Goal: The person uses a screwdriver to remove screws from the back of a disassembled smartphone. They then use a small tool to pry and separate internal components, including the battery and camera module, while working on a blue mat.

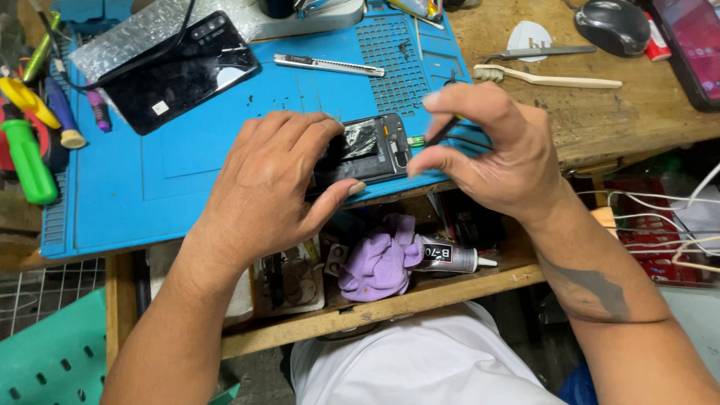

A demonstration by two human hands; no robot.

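Your left hand clamps down on an opened dark smartphone with its back cover off, which lies at the near edge of a blue silicone repair mat on the wooden table. Your right hand, just right of the phone, is closed in a pinch on a thin dark tool whose tip points at the phone's right end.

The phone sits right at the mat's near edge, above an open drawer holding a purple cloth and a tube of glue — if your left hand eases, it could probably tip off into the drawer. Pressing the tool too hard might scratch the exposed parts or let the tip skid toward your left thumb. Beyond the phone, farther up the mat, lie a silver utility knife and a second black phone — well apart.
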